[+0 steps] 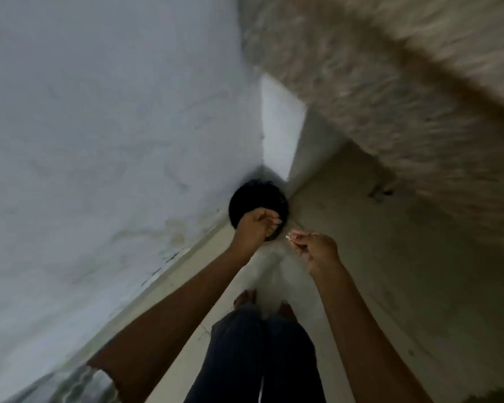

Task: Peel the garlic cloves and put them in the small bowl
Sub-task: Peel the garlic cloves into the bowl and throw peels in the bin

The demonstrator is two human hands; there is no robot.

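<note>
The right hand (317, 251) is nearly closed, thumb and fingertips pinching a small pale scrap (288, 236). It is too small to tell whether this is a garlic clove or a flake of its skin. The left hand (258, 228) hangs with its fingers bent downward over a black round container (242, 199). Whether it holds anything cannot be told. The two hands are near each other but apart, and the scrap sits in the air between them, just beside the container's edge. A clove would probably be light and firm, slick once bare, under dry, papery skin that tears easily. It is best pinched at the blunt root end, so the skin can be lifted from the tip. The container stands on the pale floor (361, 257), in the corner where the grey-white wall (99, 112) meets it. What kind of vessel it is cannot be told. By count there are two hands, one scrap, one container, two bare feet (245, 298) and one pair of dark trousers (262, 359). A blurred brown textured surface (390, 82) fills the upper right.
</note>
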